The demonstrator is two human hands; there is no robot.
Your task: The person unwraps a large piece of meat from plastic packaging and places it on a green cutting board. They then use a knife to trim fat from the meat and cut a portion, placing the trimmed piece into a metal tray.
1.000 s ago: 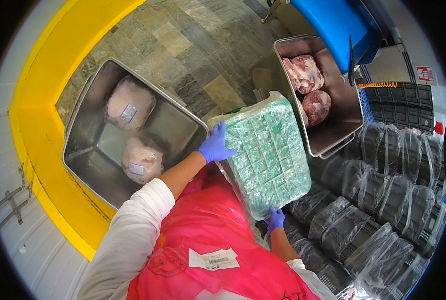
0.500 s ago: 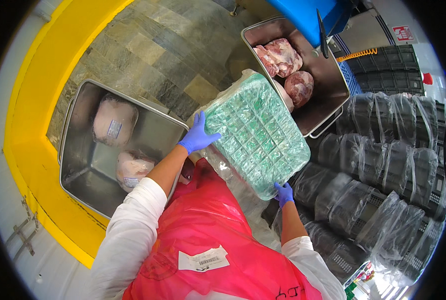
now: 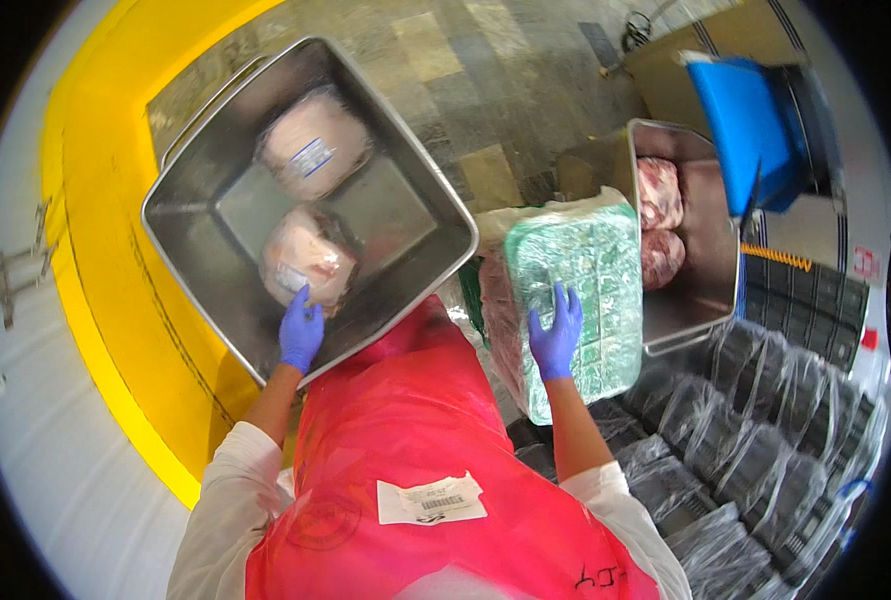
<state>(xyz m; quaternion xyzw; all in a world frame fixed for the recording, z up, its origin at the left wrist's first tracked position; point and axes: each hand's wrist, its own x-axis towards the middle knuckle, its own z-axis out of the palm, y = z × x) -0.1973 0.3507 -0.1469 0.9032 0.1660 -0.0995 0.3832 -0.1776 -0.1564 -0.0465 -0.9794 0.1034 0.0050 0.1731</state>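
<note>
Both blue-gloved hands reach forward on bare forearms, the left hand [image 3: 301, 335] toward eleven o'clock with fingers curled, the right hand [image 3: 556, 335] at one o'clock, fingers spread flat.

Stone tile floor [image 3: 486, 80] w/ yellow band [image 3: 96, 200], white edge.

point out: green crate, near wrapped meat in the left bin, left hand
green crate [image 3: 586, 270], head view, on its film-wrapped grid face
wrapped meat [image 3: 306, 255], head view, on its top
left hand [image 3: 301, 330], head view, on the back of the glove
</note>
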